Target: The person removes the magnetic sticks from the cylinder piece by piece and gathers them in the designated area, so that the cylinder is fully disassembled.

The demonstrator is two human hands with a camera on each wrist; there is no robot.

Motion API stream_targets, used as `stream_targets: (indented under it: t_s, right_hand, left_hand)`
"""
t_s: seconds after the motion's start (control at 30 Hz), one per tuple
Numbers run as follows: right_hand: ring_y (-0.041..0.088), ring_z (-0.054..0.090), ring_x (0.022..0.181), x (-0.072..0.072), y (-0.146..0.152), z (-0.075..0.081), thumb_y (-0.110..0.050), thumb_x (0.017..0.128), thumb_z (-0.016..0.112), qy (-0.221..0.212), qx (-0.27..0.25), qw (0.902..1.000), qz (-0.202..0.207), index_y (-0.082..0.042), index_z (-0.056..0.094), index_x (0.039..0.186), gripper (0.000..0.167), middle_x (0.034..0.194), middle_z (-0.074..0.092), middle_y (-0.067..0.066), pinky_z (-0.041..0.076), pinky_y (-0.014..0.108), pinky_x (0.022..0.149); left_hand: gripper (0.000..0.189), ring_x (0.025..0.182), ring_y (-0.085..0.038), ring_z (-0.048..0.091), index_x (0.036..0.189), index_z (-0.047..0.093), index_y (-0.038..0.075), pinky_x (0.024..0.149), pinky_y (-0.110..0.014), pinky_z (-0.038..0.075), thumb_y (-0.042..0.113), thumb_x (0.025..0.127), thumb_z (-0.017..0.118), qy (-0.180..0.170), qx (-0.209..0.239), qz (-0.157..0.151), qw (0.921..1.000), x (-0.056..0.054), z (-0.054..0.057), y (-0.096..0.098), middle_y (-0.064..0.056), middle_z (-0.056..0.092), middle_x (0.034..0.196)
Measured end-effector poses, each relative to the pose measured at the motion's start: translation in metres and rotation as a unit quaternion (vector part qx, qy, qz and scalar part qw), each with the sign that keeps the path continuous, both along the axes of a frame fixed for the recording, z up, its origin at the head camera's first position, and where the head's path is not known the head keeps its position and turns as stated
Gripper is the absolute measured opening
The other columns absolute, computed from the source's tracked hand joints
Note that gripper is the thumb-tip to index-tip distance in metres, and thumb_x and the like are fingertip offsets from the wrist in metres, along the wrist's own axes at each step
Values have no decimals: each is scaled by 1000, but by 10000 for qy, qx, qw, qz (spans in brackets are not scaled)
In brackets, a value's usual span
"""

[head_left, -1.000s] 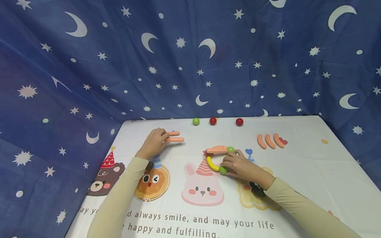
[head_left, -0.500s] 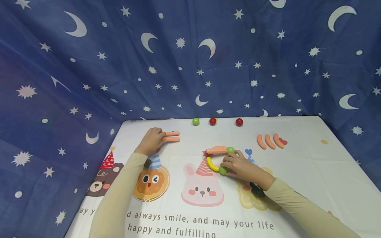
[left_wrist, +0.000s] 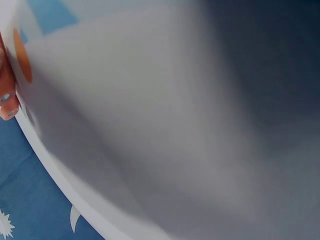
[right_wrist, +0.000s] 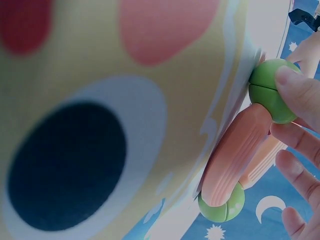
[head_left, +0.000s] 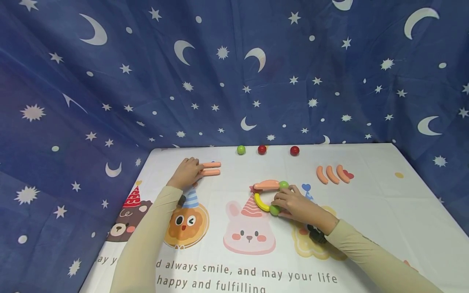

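Note:
My left hand [head_left: 186, 173] grips two straight orange toy sticks [head_left: 211, 165] at the table's left; their right ends stick out from the fingers. In the left wrist view, orange ends [left_wrist: 8, 95] with small silvery discs show at the edge. My right hand [head_left: 298, 203] pinches a green ball [right_wrist: 275, 90] between thumb and fingers. This ball joins a curved yellow stick [head_left: 261, 202] and an orange stick [right_wrist: 237, 155] leading to a second green ball [head_left: 283, 185]. Another orange stick [head_left: 267, 184] runs from that ball to a dark red ball [head_left: 257, 189], making a loop.
At the table's back edge sit a loose green ball [head_left: 241, 150] and two red balls [head_left: 261, 150]. Three curved orange sticks [head_left: 332, 174] lie in a row at the right. A blue star-patterned curtain [head_left: 234, 81] rises behind the white printed tablecloth [head_left: 373, 211].
My left hand has drawn slightly left with the two sticks, whose ends now line up more evenly. The right hand and the loop stay in place.

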State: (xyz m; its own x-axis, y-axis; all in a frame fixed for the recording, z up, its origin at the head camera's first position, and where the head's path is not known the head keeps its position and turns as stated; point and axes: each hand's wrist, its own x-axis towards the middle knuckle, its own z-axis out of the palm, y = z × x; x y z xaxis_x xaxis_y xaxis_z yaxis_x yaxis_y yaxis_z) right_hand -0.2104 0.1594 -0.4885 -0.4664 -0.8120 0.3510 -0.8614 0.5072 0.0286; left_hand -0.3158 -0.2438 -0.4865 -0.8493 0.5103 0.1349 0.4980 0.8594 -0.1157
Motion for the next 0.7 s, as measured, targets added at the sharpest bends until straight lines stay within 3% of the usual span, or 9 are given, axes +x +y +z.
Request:
stream_targets:
  t_s: [0.27, 0.7]
  right_hand:
    - [15, 54, 92, -1, 1, -1, -26, 66, 83, 19, -41, 10000, 21, -18, 71, 97, 35, 92, 67, -6, 36, 38, 80]
    - [16, 55, 93, 1, 0, 2, -27, 69, 81, -143, 111, 9998, -46, -17, 70, 100, 34, 94, 68, -4, 38, 40, 81]
  left_hand:
    - [26, 90, -27, 58, 107, 68, 11, 87, -42, 44, 30, 91, 60, 201, -127, 213, 9995, 2, -1, -3, -10, 64, 91]
    - [23, 89, -26, 58, 102, 69, 12, 86, -42, 45, 30, 93, 57, 190, -69, 318, 9993, 2, -2, -4, -10, 65, 89]
